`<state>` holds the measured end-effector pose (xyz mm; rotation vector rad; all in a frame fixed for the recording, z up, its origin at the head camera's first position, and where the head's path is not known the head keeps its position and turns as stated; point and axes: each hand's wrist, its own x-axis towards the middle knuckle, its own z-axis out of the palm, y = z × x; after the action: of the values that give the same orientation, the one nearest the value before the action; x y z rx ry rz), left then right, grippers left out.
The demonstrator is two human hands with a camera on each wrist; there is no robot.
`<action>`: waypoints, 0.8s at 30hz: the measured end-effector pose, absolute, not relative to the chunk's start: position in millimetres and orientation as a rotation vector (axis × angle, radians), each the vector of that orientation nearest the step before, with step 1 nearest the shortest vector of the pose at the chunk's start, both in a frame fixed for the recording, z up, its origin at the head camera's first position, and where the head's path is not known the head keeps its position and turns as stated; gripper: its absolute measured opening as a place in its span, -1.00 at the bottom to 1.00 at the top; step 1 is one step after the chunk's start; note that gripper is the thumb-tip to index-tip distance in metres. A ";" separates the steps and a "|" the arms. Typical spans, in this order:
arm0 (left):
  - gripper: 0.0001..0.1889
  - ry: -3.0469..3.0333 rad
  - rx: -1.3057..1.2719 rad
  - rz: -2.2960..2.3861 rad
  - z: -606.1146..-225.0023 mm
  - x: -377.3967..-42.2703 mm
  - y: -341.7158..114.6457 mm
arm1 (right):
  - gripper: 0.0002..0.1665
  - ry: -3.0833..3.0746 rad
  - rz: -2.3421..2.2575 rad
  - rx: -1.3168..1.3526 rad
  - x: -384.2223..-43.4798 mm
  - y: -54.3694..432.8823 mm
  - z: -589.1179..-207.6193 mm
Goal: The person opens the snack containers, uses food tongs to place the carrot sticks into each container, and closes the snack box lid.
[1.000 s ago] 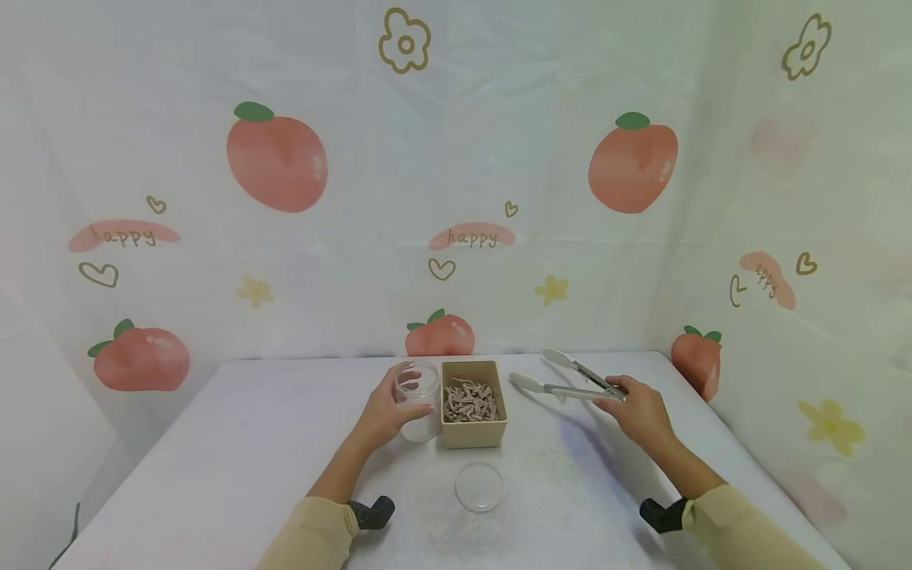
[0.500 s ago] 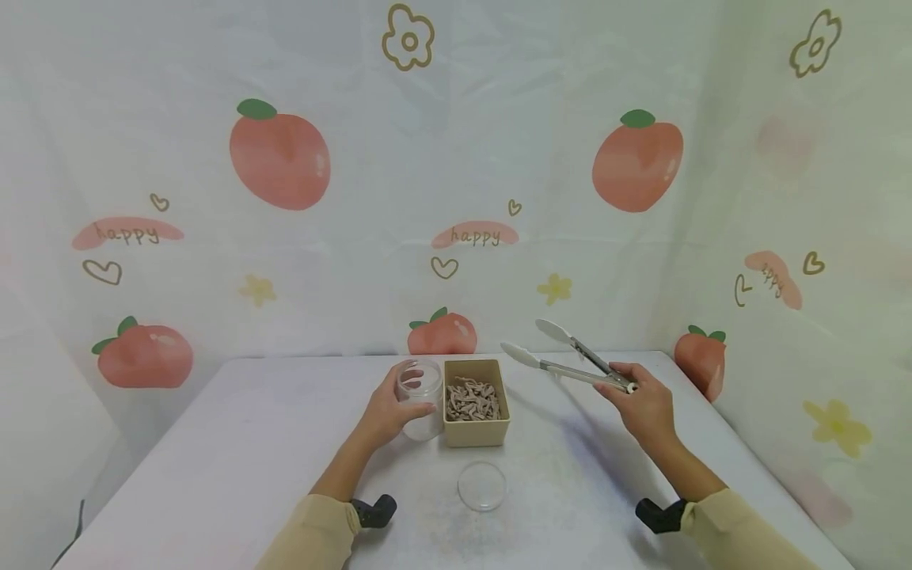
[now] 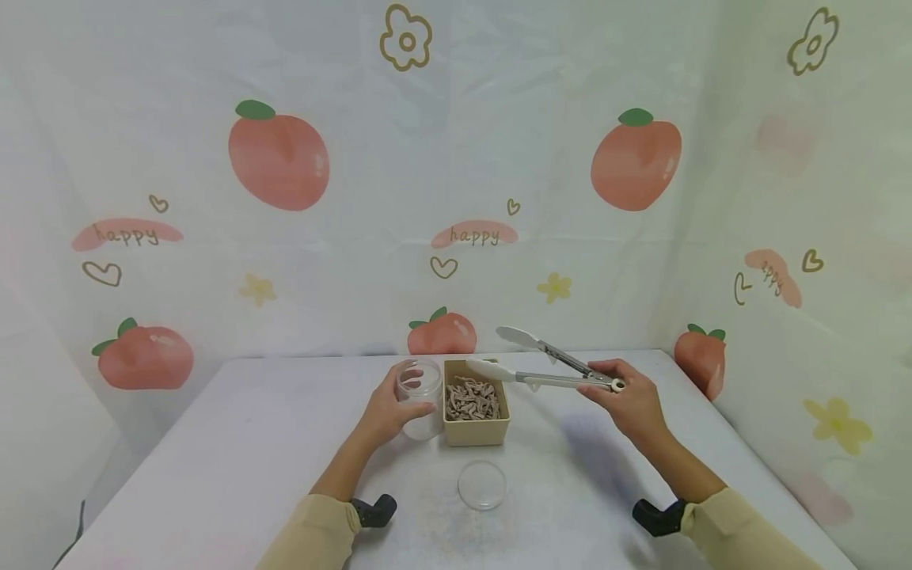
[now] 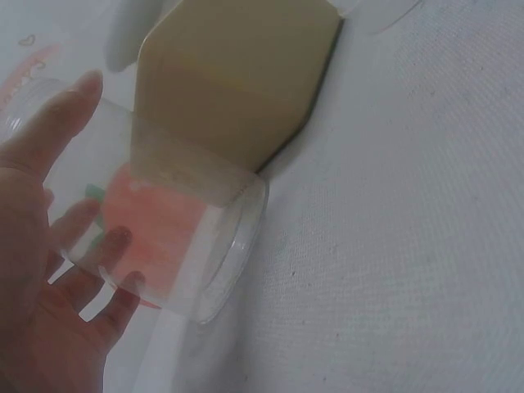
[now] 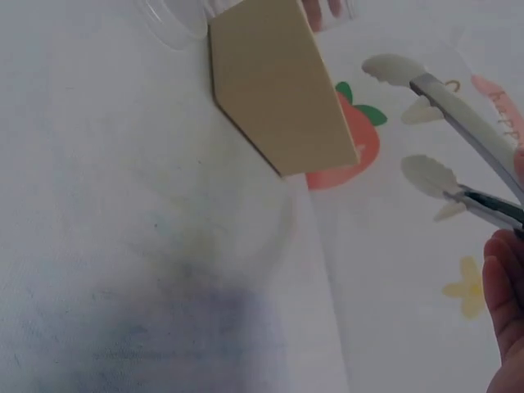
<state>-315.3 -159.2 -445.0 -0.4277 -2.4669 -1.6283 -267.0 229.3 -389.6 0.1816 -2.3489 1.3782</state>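
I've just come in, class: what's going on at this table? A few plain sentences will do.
A person's left hand holds a clear jar, apparently empty, upright beside a tan box of brownish strips. The right hand grips tongs, raised and spread with nothing between the tips; in the head view, one tip overlaps the box's far part. A clear round disc, perhaps the jar's lid, lies on the table, nearer the person.

clear upright jar (image 3: 425, 396) just beside beige box (image 3: 476, 433) of brownish strips (image 3: 472, 401), parted white-tipped tongs (image 3: 549, 380) close by
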 end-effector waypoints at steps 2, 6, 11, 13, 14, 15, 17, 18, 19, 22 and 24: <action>-0.06 -2.464 -0.429 -1.638 -444.2 -314.9 -158.8 | -0.47 -2.354 1.392 0.209 -266.2 228.2 -389.3; -0.07 -2.461 -0.432 -1.651 -442.8 -313.8 -158.3 | -0.50 -2.383 1.387 0.253 -264.5 226.4 -389.5; -0.06 -2.466 -0.428 -1.652 -442.1 -313.4 -158.5 | -0.51 -2.388 1.358 0.293 -264.8 223.5 -391.1; -0.05 -2.468 -0.428 -1.650 -441.6 -313.0 -158.6 | -0.53 -2.360 1.354 0.321 -266.2 222.1 -391.0; -0.05 -2.469 -0.427 -1.651 -441.2 -312.6 -158.6 | -0.54 -2.345 1.346 0.336 -267.1 221.2 -390.6; -0.04 -2.468 -0.425 -1.653 -441.0 -312.5 -158.6 | -0.55 -2.326 1.345 0.351 -268.1 220.1 -389.9; -0.04 -2.466 -0.420 -1.654 -440.8 -312.2 -158.8 | -0.57 -2.295 1.326 0.380 -270.4 217.6 -387.3; -0.04 -2.466 -0.416 -1.655 -440.9 -312.1 -158.8 | -0.59 -2.280 1.320 0.393 -271.3 216.0 -385.3; -0.03 -2.468 -0.412 -1.655 -440.9 -312.1 -158.9 | -0.60 -2.268 1.311 0.404 -272.2 214.2 -383.2; -0.04 -2.467 -0.410 -1.659 -441.5 -312.4 -158.4 | -0.63 -2.230 1.291 0.442 -274.9 209.0 -376.0; -0.05 -2.468 -0.413 -1.661 -441.7 -312.4 -157.9 | -0.65 -2.201 1.285 0.466 -276.6 205.7 -370.7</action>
<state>-312.4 -157.9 -441.7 -0.4130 -2.4675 -1.6611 -276.6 205.7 -370.7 0.4660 -2.2014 1.2845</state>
